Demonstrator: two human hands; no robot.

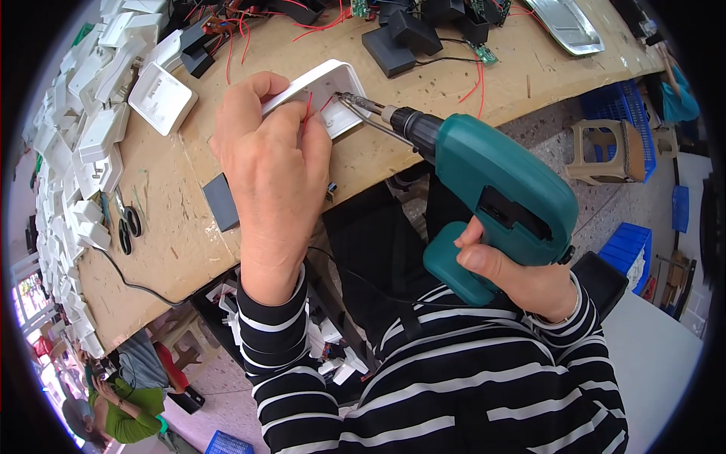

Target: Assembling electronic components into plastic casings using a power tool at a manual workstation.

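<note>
My left hand (274,151) grips a white plastic charger housing (344,79) near the table's front edge, its hollow side facing me. A short red wire (327,103) shows inside the housing, and another red end stands up by my fingers. My right hand (518,276) is closed round the handle of a green soldering gun (503,181). Its metal tip reaches into the housing, beside the red wire; whether they touch is too small to tell. Under my left wrist lies a dark grey box (220,203), partly covered. My left fingertips are partly hidden behind the housing.
White plastic housings (102,132) are heaped along the table's left side, with one open shell (162,98) apart. Scissors (128,223) lie nearby. Black boxes (389,51), circuit boards and red wires fill the back, beside a metal tray (567,26). A bin of white parts (344,367) stands below.
</note>
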